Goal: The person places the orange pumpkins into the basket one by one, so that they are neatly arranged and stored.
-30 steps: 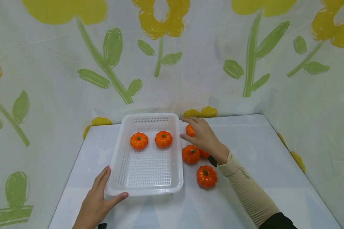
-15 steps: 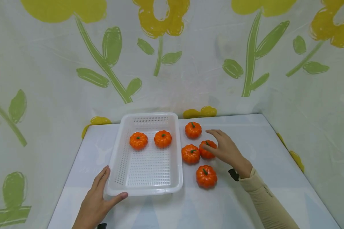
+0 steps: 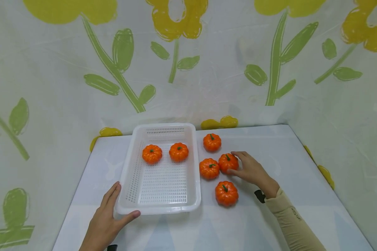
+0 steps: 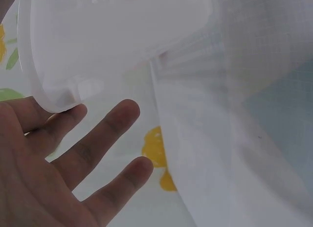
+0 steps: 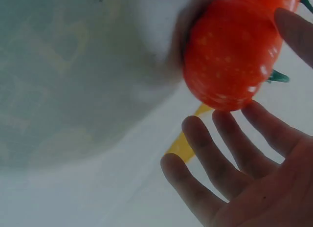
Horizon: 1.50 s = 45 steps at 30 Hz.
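Note:
A white perforated plastic basket (image 3: 163, 209) stands on the table with two small orange toy pumpkins (image 3: 152, 154) inside. My left hand (image 3: 105, 216) is at its near left corner, thumb by the front rim and fingers along the left side. In the left wrist view the fingers are spread, with some fingertips (image 4: 78, 112) at the rim. My right hand (image 3: 252, 170) is around the right side of an orange pumpkin (image 3: 228, 162) on the table. Its thumb and fingers lie on opposite sides of that pumpkin; the right wrist view shows fingertips (image 5: 250, 107) touching it, the fingers fairly straight.
Other pumpkins lie right of the basket: one at the back (image 3: 212, 142), one (image 3: 209, 168) close against the basket and the reached one, and one nearer the front (image 3: 227, 194). A flower-printed curtain (image 3: 207, 87) rises behind the white table (image 3: 289, 174).
My right hand has moved from beside the basket's right rim, back rightward and nearer, to the middle right pumpkin. The left hand and the pumpkins have stayed in place.

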### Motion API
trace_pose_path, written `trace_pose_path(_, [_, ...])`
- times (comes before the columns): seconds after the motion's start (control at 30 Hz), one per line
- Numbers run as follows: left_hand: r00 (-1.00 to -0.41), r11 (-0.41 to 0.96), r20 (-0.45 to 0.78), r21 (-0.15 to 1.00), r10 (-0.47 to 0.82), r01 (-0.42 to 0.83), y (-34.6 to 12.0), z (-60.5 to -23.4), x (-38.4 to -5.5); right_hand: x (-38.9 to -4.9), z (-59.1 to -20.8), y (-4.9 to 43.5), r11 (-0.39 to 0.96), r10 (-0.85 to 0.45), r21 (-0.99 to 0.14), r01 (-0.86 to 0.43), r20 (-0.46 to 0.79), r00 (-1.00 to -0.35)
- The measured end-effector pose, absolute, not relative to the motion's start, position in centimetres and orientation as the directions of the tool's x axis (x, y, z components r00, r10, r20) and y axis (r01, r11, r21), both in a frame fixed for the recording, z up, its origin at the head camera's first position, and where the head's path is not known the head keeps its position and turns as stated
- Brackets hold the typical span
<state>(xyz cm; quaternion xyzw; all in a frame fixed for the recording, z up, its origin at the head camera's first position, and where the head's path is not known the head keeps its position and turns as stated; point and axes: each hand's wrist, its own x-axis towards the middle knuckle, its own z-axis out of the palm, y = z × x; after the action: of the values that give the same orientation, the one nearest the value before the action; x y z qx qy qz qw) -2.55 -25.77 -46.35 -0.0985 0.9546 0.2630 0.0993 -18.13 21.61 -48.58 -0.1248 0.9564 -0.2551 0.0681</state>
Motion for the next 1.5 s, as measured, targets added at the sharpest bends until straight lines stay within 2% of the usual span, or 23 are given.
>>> trace_pose_path(0.53, [-0.96, 0.841, -0.245, 0.484, -0.133, -0.24, -25.7, -46.5, -2.4, -18.1, -49.1, 22.2, 0.832, -0.27, -0.515, -0.208, -0.048, -0.962])
trace_pose_path(0.83, [-0.961, 0.842, -0.24, 0.483, -0.137, -0.241, -25.8, -46.6, -2.4, -18.6, -47.7, 21.6, 0.799, -0.256, -0.53, -0.284, 0.126, -0.958])
trace_pose_path(1.07, [-0.974, 0.845, -0.195, 0.496, -0.116, -0.2, -25.9, -46.5, -2.3, -18.7, -44.9, 19.0, 0.742, -0.243, -0.572, -0.349, 0.255, -0.936])
trace_pose_path(1.27, [-0.982, 0.848, -0.162, 0.503, -0.098, -0.168, -25.8, -46.5, -2.3, -19.0, -43.2, 15.8, 0.658, -0.304, -0.595, -0.461, 0.35, -0.886])
trace_pose_path(1.5, [-0.977, 0.847, -0.183, 0.497, -0.113, -0.191, -25.8, -46.4, -2.4, -18.7, -41.5, 11.2, 0.564, -0.391, -0.611, -0.555, 0.394, -0.832])
